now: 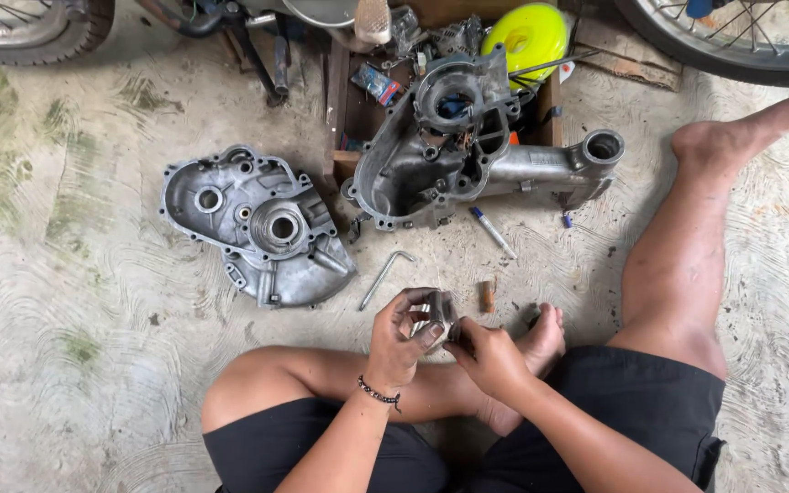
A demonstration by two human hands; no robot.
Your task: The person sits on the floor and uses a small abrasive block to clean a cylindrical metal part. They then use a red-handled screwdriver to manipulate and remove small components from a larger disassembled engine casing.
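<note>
Both the left hand and right hand grip a small metal cylinder, axis upright

left hand curled, right hand pinching, close together

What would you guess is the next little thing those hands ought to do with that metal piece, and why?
Probably keep the left hand steady around the small round grey metal part while the right hand works at its lower side. Both hands already grip it above the crossed legs, and the bent metal rod and the grey cast engine cover lie untouched on the concrete floor.
</note>
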